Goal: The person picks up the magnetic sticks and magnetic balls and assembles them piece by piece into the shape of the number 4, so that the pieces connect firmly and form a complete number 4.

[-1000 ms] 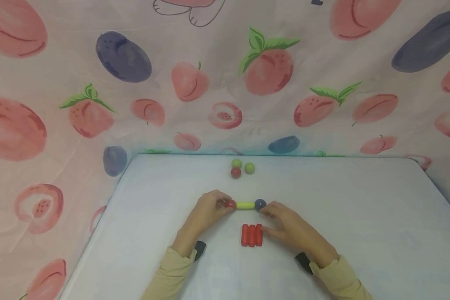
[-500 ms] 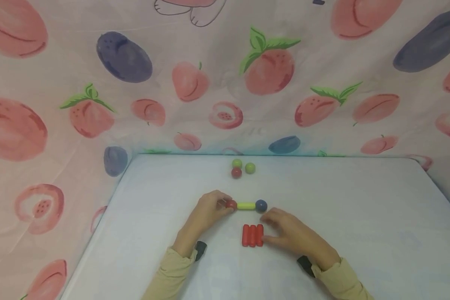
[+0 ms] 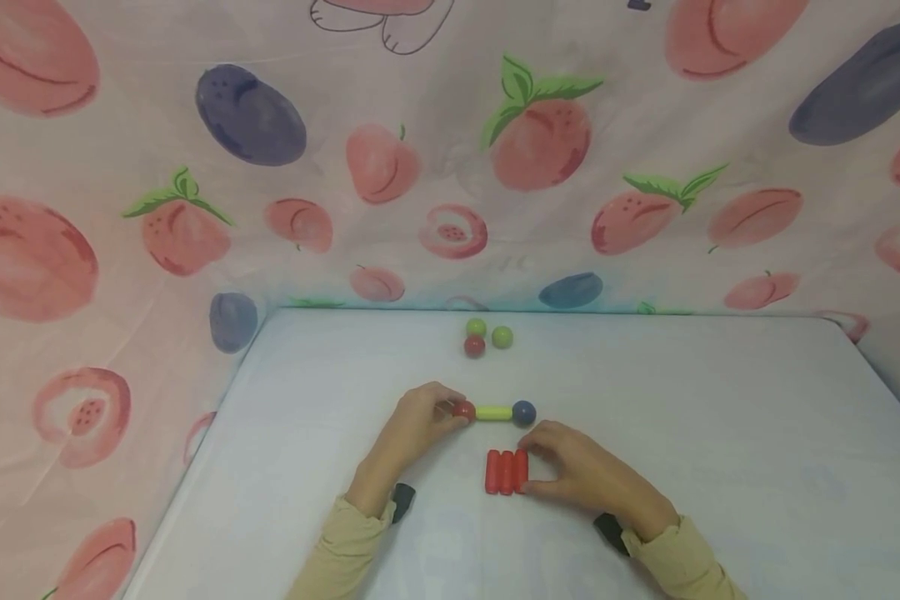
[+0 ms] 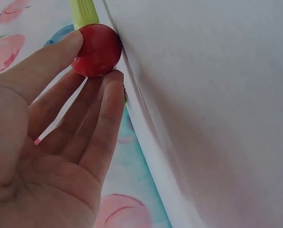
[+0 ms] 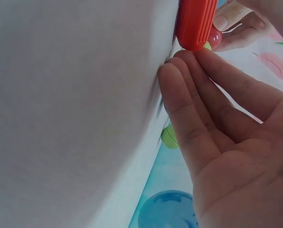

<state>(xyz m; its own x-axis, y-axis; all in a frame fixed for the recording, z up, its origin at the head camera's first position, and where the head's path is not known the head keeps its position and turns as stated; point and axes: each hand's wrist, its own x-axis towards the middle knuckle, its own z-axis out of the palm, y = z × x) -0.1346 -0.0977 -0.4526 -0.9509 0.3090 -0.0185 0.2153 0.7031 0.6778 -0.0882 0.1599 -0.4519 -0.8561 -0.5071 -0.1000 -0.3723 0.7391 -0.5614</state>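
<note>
My left hand [image 3: 416,421] pinches a red ball [image 3: 464,411] between thumb and fingertips; the left wrist view shows the same red ball [image 4: 103,52] close up. From that ball a yellow-green rod [image 3: 493,413] runs right to a blue ball [image 3: 524,412], the three in one straight piece on the table. My right hand [image 3: 588,471] holds the rightmost red rod [image 3: 522,472] by its two ends, fingers at the far end and thumb at the near one. In the right wrist view the fingertips meet the grooved red rod [image 5: 196,23]; the thumb tip is hidden there.
Two more red rods [image 3: 499,472] lie side by side against the held one. Farther back on the white table [image 3: 682,400] sit two green balls [image 3: 502,337] and a red ball [image 3: 475,346]. A fruit-print cloth [image 3: 450,175] hangs behind the table's back edge.
My right hand has left the blue ball and come down toward me to the rightmost red rod, taking it by its ends. The left hand keeps its pinch on the red ball.
</note>
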